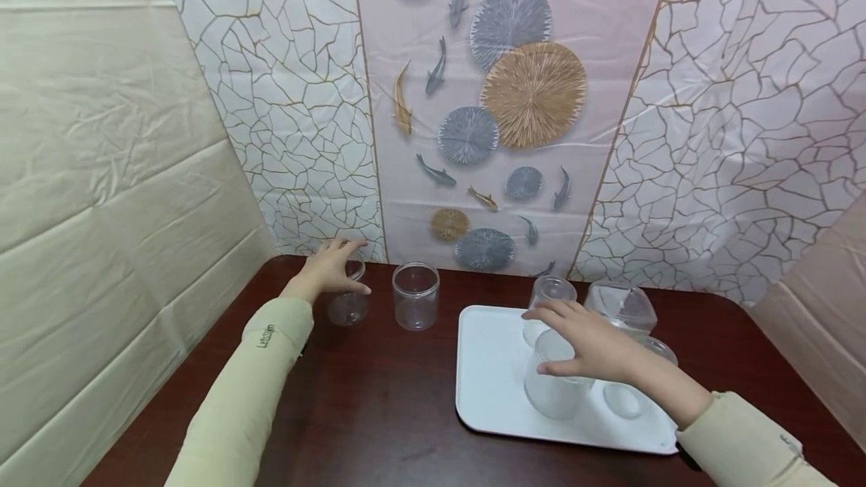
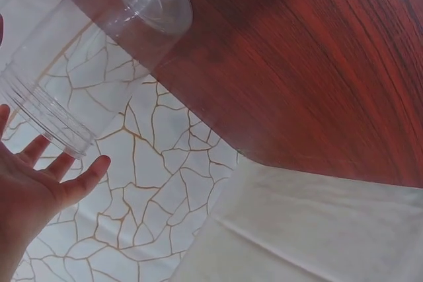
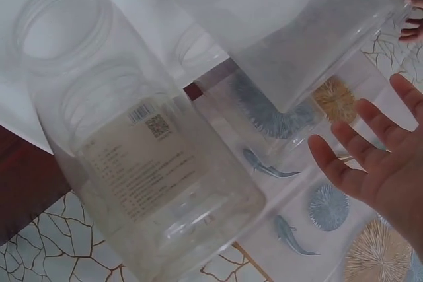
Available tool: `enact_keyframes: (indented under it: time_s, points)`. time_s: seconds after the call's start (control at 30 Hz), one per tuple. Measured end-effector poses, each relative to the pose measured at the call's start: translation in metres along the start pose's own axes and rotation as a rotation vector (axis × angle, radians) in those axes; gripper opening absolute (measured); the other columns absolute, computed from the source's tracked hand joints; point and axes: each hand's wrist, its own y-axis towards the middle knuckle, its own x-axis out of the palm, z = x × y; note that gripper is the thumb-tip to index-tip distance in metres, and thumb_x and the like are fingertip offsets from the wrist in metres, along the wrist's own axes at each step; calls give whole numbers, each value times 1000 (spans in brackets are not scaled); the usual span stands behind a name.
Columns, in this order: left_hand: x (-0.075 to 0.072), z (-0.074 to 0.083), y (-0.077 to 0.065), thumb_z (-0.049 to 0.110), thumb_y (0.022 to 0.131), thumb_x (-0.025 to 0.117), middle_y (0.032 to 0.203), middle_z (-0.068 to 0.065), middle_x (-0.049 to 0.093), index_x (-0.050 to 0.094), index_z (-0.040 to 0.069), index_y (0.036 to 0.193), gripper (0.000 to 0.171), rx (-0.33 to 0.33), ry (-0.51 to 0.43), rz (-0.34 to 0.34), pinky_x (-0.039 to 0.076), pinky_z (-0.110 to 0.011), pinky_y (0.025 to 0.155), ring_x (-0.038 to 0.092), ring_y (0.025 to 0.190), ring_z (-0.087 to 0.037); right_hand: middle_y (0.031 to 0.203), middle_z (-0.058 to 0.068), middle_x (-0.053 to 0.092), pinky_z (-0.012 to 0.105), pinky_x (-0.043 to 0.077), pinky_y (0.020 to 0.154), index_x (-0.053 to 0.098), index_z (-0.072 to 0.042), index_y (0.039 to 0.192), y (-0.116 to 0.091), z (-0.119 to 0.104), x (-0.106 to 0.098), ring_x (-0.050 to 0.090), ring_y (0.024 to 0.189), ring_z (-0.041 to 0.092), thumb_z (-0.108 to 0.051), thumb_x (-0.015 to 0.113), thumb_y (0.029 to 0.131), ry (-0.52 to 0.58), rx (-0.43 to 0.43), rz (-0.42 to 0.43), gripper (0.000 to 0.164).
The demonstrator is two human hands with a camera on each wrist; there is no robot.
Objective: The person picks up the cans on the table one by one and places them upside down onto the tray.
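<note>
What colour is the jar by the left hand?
The jar is colourless and clear; left wrist shows best.

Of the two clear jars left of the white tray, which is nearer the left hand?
The leftmost jar: the left hand overlaps it in the head view, while the other jar, closer to the tray, stands clear of that hand.

Jars [image 1: 416,307] look like clear plastic, smooth, glossy. Label [image 3: 142,163] on one jar appears paper, printed, matt. Tray [image 1: 487,367]: smooth plastic by appearance. Bench [image 1: 379,412] shows wood grain, smooth, faintly glossy. Backdrop [image 1: 507,119]: wrinkled, cloth-like. Sleeves [image 1: 246,382]: matt cloth.
</note>
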Motion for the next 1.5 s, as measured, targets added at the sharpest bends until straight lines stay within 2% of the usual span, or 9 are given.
enact_keyframes:
  time_s: [0.2,0.37,0.5,0.7,0.87,1.03,1.1,1.27,1.5]
  points:
    - [0,4,5,46,74,76,149,-22,27,29,19,148,91,-19,-9,-32,30,-69,100,24,136,-49,127,11,54,57,47,86,53,-12,127,1,-1,-1,51,117,34,-38,75,77,-2,14,13,60]
    - [5,1,6,46,75,74,151,-24,24,30,20,147,89,-59,-30,-76,32,-67,100,22,136,-51,126,9,55,56,46,88,54,-13,126,1,-3,-2,51,116,32,-37,75,76,-13,-1,28,59]
    - [9,-3,7,43,77,73,151,-25,23,32,21,146,82,-76,-44,-67,31,-68,100,21,136,-51,125,8,55,55,45,89,54,-13,125,1,-4,-2,51,115,30,-36,76,76,-16,-10,36,59]
    - [9,-3,10,40,78,73,148,-25,27,38,20,143,76,-74,-40,-55,33,-66,100,27,133,-49,124,11,56,55,46,88,55,-11,124,2,-2,-1,52,115,32,-36,75,77,-17,-4,41,57]
    - [4,1,9,41,78,72,146,-25,31,39,18,142,75,-72,13,-65,31,-66,101,30,131,-49,123,11,56,55,46,88,56,-12,124,2,0,0,52,115,32,-36,73,79,-16,2,41,54]
    - [-6,4,6,43,79,71,147,-26,28,35,18,144,79,-76,42,-121,27,-70,101,28,133,-49,124,11,56,56,45,89,55,-11,124,0,0,-1,51,116,32,-35,71,82,-7,5,39,52]
    - [-10,5,5,41,79,71,148,-26,25,32,18,146,81,-81,21,-151,28,-69,102,25,134,-49,124,11,56,56,45,89,55,-10,124,-1,0,-2,52,116,32,-35,71,82,-8,3,43,51]
    - [-17,7,5,27,76,76,144,-25,30,40,17,138,72,-76,-41,-204,35,-62,101,29,132,-46,123,11,57,54,46,88,56,-10,123,-1,2,-4,52,115,31,-33,72,81,-17,-4,52,51]
    - [-15,3,6,24,72,78,134,-21,40,48,16,126,63,-75,-37,-206,39,-57,98,40,122,-40,122,9,57,53,46,89,56,-10,122,2,2,-3,53,114,30,-35,71,81,-29,-11,47,50]
